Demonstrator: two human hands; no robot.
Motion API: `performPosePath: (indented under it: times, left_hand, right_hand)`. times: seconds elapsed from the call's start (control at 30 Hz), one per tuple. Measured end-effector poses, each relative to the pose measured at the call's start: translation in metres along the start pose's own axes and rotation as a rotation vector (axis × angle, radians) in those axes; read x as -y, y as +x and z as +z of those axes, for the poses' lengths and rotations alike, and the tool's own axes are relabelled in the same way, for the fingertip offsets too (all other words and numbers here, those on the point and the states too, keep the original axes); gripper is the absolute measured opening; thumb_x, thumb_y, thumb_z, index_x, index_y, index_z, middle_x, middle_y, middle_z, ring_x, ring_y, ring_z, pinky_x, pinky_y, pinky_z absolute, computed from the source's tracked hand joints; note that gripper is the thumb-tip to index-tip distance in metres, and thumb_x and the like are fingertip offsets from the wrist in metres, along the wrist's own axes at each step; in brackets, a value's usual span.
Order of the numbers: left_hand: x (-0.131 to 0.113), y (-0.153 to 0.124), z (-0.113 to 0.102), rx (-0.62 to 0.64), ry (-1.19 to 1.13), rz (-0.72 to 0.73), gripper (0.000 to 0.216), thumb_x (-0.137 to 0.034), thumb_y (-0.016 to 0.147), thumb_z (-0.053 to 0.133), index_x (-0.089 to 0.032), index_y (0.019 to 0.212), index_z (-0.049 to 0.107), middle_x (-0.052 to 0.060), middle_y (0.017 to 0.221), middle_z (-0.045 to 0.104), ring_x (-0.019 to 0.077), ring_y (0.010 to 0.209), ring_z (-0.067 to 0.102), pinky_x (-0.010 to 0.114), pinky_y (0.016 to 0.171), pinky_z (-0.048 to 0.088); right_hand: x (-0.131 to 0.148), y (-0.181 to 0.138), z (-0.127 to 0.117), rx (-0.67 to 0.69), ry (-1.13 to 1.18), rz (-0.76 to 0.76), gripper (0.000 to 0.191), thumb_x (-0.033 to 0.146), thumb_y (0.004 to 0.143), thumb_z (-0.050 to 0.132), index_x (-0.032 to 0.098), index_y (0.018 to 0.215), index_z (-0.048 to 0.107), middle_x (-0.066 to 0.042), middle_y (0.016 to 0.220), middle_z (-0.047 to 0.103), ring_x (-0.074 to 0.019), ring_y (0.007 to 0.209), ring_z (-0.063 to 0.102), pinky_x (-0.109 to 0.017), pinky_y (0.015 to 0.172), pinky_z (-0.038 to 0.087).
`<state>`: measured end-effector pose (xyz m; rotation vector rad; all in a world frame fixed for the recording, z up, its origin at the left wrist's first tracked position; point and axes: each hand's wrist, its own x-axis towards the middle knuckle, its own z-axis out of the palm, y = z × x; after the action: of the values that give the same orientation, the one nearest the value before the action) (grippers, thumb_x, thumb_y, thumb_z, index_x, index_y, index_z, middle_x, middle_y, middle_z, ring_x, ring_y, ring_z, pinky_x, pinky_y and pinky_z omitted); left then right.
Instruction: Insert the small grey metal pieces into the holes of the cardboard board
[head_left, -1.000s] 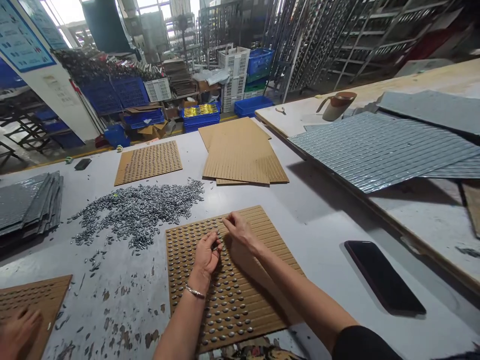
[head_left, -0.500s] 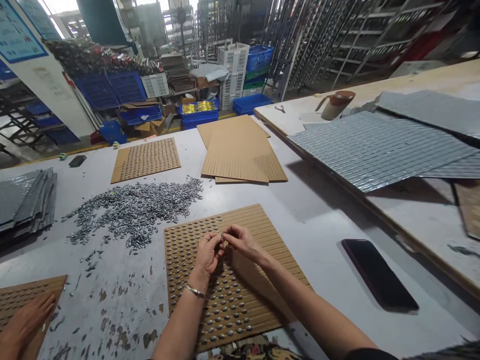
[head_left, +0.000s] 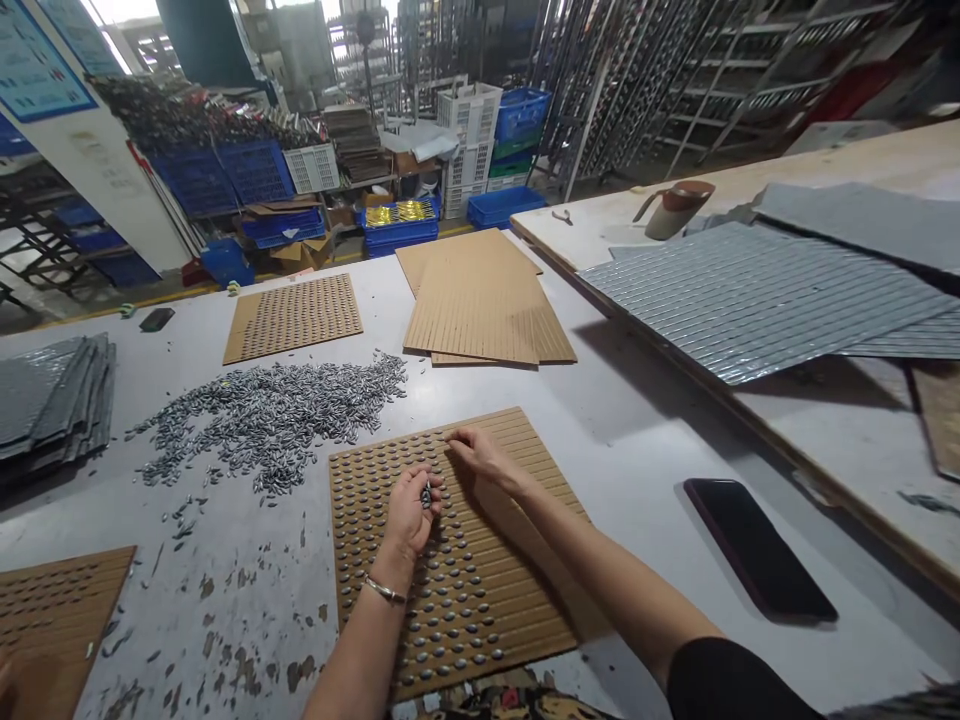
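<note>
My left hand [head_left: 411,508] is curled, palm up, around several small grey spindle-shaped metal pieces [head_left: 426,494]. It hovers over a grooved cardboard sheet [head_left: 525,560], whose left part carries rows of the same pieces. My right hand [head_left: 480,455] is at the sheet's far part, thumb and fingers pinched at the end of a row. Whatever sits between those fingertips is too small to make out. Beyond the sheet lies a loose heap of the grey pieces [head_left: 300,405].
A filled cardboard sheet [head_left: 296,318] and stacked bare sheets [head_left: 472,300] lie farther back. At right are a phone [head_left: 757,550], silvery ribbed sheets [head_left: 765,290] and a mug [head_left: 679,210]. Silvery packs [head_left: 52,400] and another person's sheet [head_left: 67,610] are at left.
My hands have come apart: the right has moved up to the row's end on the sheet, while the left has uncurled slightly, showing its pieces. The other person's hand has mostly left view.
</note>
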<state>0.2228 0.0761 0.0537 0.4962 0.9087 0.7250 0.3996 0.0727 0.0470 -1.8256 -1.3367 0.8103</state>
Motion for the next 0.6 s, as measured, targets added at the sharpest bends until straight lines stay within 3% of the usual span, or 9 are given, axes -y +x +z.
performPosePath:
  times: [0.13, 0.33, 0.47, 0.6]
  left_hand:
    - [0.000, -0.002, -0.003, -0.007, 0.025, 0.048, 0.037, -0.036, 0.066, 0.078, -0.017, 0.081, 0.050, 0.001, 0.071, 0.062, 0.0072, 0.054, 0.051, 0.015, 0.045, 0.034]
    - [-0.003, 0.000, -0.002, -0.002, -0.013, -0.005, 0.041, -0.031, 0.058, 0.085, -0.013, 0.086, 0.061, -0.001, 0.066, 0.057, 0.0051, 0.054, 0.049, 0.014, 0.045, 0.035]
    - [-0.003, 0.000, 0.000, 0.014, -0.051, -0.018, 0.039, -0.024, 0.058, 0.085, -0.011, 0.088, 0.064, 0.001, 0.072, 0.060, 0.0061, 0.059, 0.052, 0.014, 0.049, 0.040]
    - [-0.001, 0.000, -0.002, 0.010, -0.068, -0.009, 0.036, -0.020, 0.056, 0.085, -0.013, 0.081, 0.061, 0.002, 0.074, 0.062, 0.0067, 0.059, 0.053, 0.015, 0.049, 0.040]
  right_hand:
    - [0.000, 0.010, 0.006, -0.008, -0.128, -0.013, 0.009, 0.019, 0.079, 0.053, 0.018, 0.074, 0.061, 0.000, 0.067, 0.061, -0.0136, 0.064, 0.051, -0.024, 0.062, 0.037]
    - [-0.001, 0.016, 0.016, 0.001, -0.235, 0.007, 0.015, 0.019, 0.081, 0.054, 0.019, 0.067, 0.057, 0.000, 0.063, 0.058, -0.0136, 0.060, 0.047, -0.025, 0.059, 0.031]
    - [-0.003, 0.018, 0.016, -0.038, -0.256, 0.055, 0.002, 0.018, 0.080, 0.056, 0.019, 0.080, 0.058, 0.000, 0.067, 0.060, -0.0141, 0.062, 0.050, -0.024, 0.060, 0.032]
    - [-0.005, 0.021, 0.013, -0.085, -0.249, 0.089, 0.004, 0.022, 0.083, 0.055, 0.019, 0.084, 0.058, -0.001, 0.073, 0.063, -0.0139, 0.065, 0.052, -0.024, 0.062, 0.033]
